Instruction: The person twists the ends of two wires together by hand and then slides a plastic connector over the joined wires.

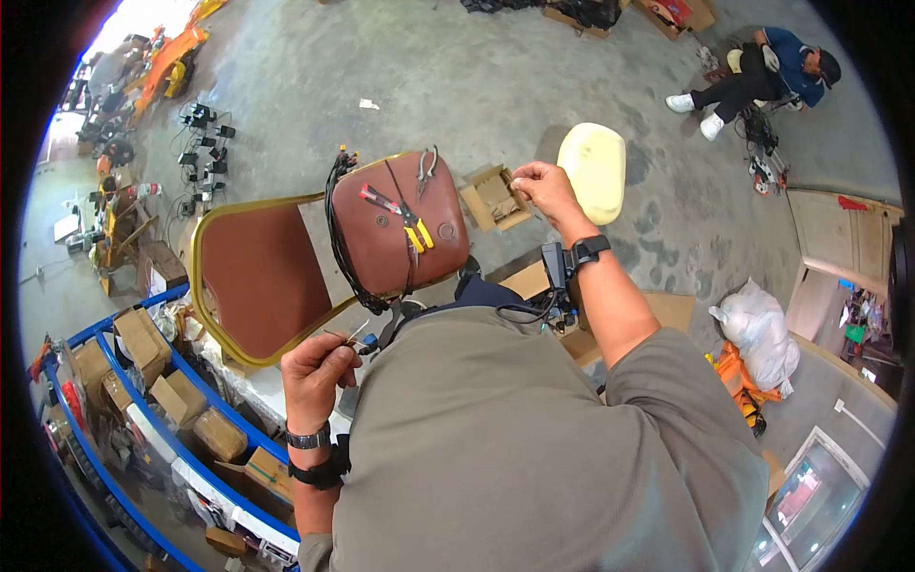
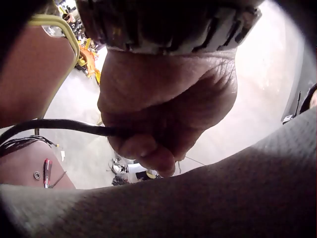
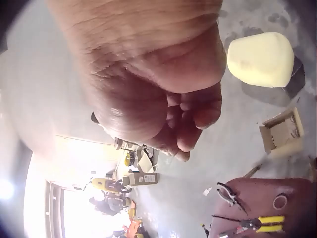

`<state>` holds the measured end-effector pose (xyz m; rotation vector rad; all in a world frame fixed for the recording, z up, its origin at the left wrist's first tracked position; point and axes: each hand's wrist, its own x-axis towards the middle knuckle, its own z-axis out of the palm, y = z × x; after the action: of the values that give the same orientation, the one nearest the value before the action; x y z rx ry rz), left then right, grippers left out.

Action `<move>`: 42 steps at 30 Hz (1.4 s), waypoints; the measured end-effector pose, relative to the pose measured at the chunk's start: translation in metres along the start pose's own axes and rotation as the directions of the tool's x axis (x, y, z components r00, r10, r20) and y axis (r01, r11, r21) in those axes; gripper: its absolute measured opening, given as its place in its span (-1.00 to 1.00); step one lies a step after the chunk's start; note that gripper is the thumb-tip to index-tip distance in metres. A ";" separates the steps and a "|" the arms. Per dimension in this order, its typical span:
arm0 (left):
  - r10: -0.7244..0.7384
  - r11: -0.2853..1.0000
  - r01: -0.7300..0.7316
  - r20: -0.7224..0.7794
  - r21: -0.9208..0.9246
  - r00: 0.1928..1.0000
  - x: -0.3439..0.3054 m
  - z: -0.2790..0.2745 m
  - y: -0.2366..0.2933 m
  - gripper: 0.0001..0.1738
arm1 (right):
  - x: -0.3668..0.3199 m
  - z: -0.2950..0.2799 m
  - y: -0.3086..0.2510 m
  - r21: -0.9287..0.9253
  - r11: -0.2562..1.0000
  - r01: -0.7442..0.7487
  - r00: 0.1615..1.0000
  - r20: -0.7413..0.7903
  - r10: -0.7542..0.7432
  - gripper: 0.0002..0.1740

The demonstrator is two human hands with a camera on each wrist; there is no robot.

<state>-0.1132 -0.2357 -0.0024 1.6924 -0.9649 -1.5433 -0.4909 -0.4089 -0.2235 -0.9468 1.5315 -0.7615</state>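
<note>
My left hand (image 1: 319, 377) (image 2: 163, 104) is at the lower left, in front of the shirt, its fingers curled round a black cable (image 2: 74, 126). Thin wire ends stick out past the fingertips. Out to the right, my right hand (image 1: 553, 195) (image 3: 153, 94) is raised with curled fingers and the thumb near the index fingertip; nothing is seen held in it. On the brown seat (image 1: 367, 262) (image 3: 292, 193) lie yellow-handled pliers (image 1: 416, 234) (image 3: 270, 224), a red-handled tool (image 1: 379, 198) and grey pliers (image 1: 427, 172) (image 3: 232, 198). Black cables (image 1: 338, 229) hang along its left edge.
A small open carton (image 1: 496, 198) and a pale yellow stool (image 1: 593, 172) stand near my right hand. Left of the seat is a gold-framed chair (image 1: 262, 272), with a blue rack (image 1: 176, 419) of boxes below. A person (image 1: 762, 76) sits at the upper right.
</note>
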 end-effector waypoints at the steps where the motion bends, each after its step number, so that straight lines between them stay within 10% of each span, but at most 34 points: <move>1: -0.002 1.000 0.002 -0.006 0.004 1.000 0.000 0.001 0.001 -0.90 | 0.004 -0.004 0.002 -0.027 1.000 0.001 1.000 -0.008 -0.001 -0.79; 14: -0.048 0.999 0.048 -0.024 0.001 0.999 -0.003 0.009 0.012 -0.89 | 0.023 -0.034 0.013 -0.255 0.957 -0.138 0.990 -0.050 0.129 -0.76; 26: -0.074 0.995 0.075 -0.019 0.068 0.997 -0.002 0.015 0.014 -0.89 | 0.037 -0.049 0.037 -0.500 0.866 0.031 0.998 -0.033 -0.055 -0.78; 33: -0.079 0.995 0.079 -0.005 0.066 0.997 -0.002 0.010 0.009 -0.87 | 0.034 -0.054 -0.009 -0.238 0.971 -0.028 0.981 0.178 0.072 -0.76; 42: -0.066 0.992 0.061 0.037 0.114 0.997 -0.006 0.005 0.007 -0.89 | 0.033 -0.090 -0.129 -0.346 0.809 0.476 0.874 0.288 -0.391 -0.80</move>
<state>-0.1187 -0.2346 0.0061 1.7917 -1.0463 -1.5964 -0.5608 -0.5012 -0.1123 -1.6848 1.3237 -0.6409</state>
